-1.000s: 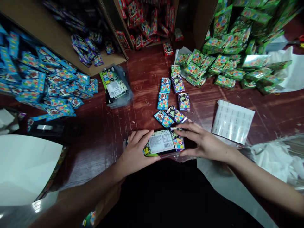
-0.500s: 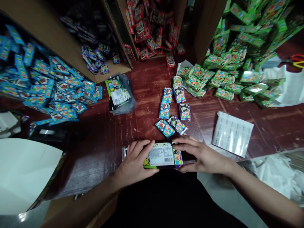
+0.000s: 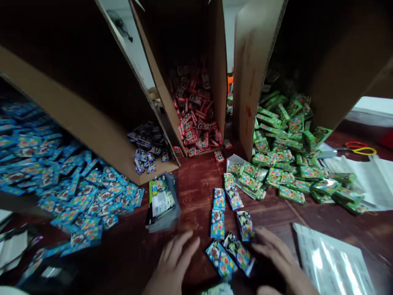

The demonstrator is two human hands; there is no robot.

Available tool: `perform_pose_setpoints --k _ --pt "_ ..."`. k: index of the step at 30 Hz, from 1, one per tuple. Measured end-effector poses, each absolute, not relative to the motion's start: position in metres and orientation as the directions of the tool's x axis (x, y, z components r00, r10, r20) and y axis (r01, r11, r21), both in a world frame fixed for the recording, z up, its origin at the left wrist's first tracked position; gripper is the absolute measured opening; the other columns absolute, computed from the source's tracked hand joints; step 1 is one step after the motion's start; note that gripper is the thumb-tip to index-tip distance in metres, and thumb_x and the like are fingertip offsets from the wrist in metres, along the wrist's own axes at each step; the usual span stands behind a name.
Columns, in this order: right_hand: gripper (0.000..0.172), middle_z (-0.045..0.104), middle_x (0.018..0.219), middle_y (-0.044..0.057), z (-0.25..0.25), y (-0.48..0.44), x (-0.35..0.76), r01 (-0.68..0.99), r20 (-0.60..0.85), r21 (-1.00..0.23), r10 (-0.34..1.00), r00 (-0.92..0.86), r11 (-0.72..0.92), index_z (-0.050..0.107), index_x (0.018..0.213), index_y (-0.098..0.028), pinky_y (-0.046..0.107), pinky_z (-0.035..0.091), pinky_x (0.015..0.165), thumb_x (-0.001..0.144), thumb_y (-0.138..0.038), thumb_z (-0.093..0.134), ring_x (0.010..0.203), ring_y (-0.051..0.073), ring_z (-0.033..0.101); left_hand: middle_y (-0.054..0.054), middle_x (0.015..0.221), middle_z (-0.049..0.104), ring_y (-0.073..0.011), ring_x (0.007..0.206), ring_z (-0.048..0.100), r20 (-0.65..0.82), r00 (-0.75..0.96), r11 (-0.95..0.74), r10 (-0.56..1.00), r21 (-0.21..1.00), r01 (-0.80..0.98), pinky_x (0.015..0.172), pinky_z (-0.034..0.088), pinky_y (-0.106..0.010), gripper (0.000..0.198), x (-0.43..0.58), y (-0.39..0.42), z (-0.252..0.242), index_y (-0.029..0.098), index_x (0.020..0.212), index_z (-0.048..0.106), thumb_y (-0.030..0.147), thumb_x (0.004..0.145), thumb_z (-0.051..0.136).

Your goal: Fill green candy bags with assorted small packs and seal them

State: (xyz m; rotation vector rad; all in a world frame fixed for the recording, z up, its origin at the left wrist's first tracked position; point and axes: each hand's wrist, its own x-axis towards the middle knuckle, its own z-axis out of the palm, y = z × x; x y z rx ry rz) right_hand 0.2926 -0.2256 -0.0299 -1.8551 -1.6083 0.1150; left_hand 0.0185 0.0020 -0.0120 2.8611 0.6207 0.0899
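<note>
My left hand hovers at the bottom middle with its fingers stretched and nothing in them. Fingers apart and slightly blurred, my right hand is beside a small purple box; it holds nothing that I can see. Between the hands lie another purple box and a blue box. Two more blue boxes, a third purple box and a green box stretch away in two rough columns. Only the top of a labelled packet shows at the bottom edge.
Cartons spill blue boxes at left and green boxes at right; red boxes fill a middle carton. Flat printed bags lie left of centre, a sticker sheet at right. Scissors lie far right.
The view has tilted up, showing more of the cartons. Both hands have come off the labelled packet, which has mostly dropped out of view.
</note>
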Motion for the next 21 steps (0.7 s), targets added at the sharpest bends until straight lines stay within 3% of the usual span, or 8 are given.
perform_pose_setpoints --k 4,7,8,10,13,15,17,21 --pt "0.057 0.059 0.142 0.014 -0.005 -0.207 0.340 0.924 0.515 -0.369 0.806 0.292 -0.100 0.055 0.140 -0.026 0.040 0.060 0.098 0.087 -0.044 0.070 0.127 0.032 0.062 -0.015 0.168 0.019 -0.0375 0.154 0.016 0.229 0.905 -0.925 0.359 -0.039 0.377 0.122 0.027 -0.053 0.081 0.151 0.104 0.043 0.026 0.158 0.031 0.035 0.087 0.070" --pt "0.057 0.061 0.139 0.012 -0.008 -0.188 0.360 0.964 0.609 -0.247 0.759 0.229 -0.093 0.056 0.138 -0.026 0.039 0.061 0.094 0.086 -0.042 0.070 0.123 0.031 0.064 -0.009 0.171 0.005 -0.0432 0.155 -0.001 0.165 0.889 -0.832 0.427 -0.315 0.458 0.123 0.013 -0.062 0.098 0.252 0.183 0.075 0.037 0.159 0.025 0.026 0.078 0.079" --pt "0.056 0.061 0.139 0.011 -0.013 -0.185 0.366 0.973 0.632 -0.211 0.747 0.205 -0.089 0.057 0.137 -0.027 0.040 0.061 0.093 0.085 -0.043 0.071 0.122 0.032 0.064 -0.007 0.171 0.005 -0.0448 0.155 -0.002 0.164 0.877 -0.809 0.451 -0.340 0.480 0.122 0.009 -0.066 0.098 0.278 0.206 0.083 0.040 0.158 0.027 0.022 0.077 0.080" --pt "0.057 0.062 0.137 0.010 -0.023 -0.187 0.377 0.982 0.670 -0.164 0.721 0.178 -0.090 0.058 0.135 -0.030 0.041 0.061 0.091 0.082 -0.046 0.074 0.120 0.033 0.065 -0.009 0.171 0.006 -0.0514 0.152 -0.002 0.161 0.850 -0.769 0.501 -0.366 0.523 0.116 0.009 -0.076 0.098 0.315 0.247 0.095 0.039 0.156 0.032 0.019 0.074 0.081" --pt "0.056 0.062 0.137 0.010 -0.030 -0.209 0.388 0.963 0.636 -0.214 0.725 0.264 -0.163 0.058 0.136 -0.031 0.040 0.061 0.089 0.084 -0.045 0.073 0.119 0.032 0.065 -0.016 0.169 0.015 -0.0607 0.147 0.010 0.127 0.830 -0.753 0.543 -0.365 0.549 0.103 0.022 -0.083 0.094 0.342 0.284 0.101 0.037 0.151 0.044 0.018 0.069 0.086" --pt "0.054 0.056 0.143 0.012 -0.026 -0.226 0.391 0.914 0.536 -0.319 0.748 0.391 -0.250 0.053 0.140 -0.028 0.039 0.060 0.092 0.089 -0.040 0.068 0.124 0.031 0.062 -0.017 0.165 0.026 -0.0597 0.145 0.020 0.103 0.845 -0.775 0.525 -0.353 0.524 0.099 0.027 -0.083 0.076 0.349 0.295 0.100 0.035 0.145 0.053 0.016 0.076 0.079" --pt "0.054 0.048 0.149 0.013 -0.017 -0.237 0.394 0.846 0.420 -0.424 0.758 0.499 -0.322 0.046 0.145 -0.027 0.041 0.057 0.100 0.094 -0.036 0.063 0.132 0.029 0.056 -0.018 0.161 0.033 -0.0578 0.145 0.017 0.120 0.866 -0.802 0.486 -0.332 0.496 0.099 0.022 -0.085 0.050 0.352 0.302 0.095 0.025 0.141 0.058 0.015 0.092 0.059" --pt "0.052 0.044 0.150 0.014 -0.007 -0.235 0.412 0.787 0.349 -0.501 0.749 0.563 -0.359 0.042 0.145 -0.028 0.047 0.049 0.109 0.097 -0.036 0.060 0.138 0.028 0.047 -0.016 0.158 0.035 -0.0574 0.143 0.014 0.202 0.881 -0.827 0.428 -0.305 0.472 0.102 0.025 -0.081 0.042 0.345 0.305 0.083 0.013 0.138 0.058 0.014 0.096 0.049"
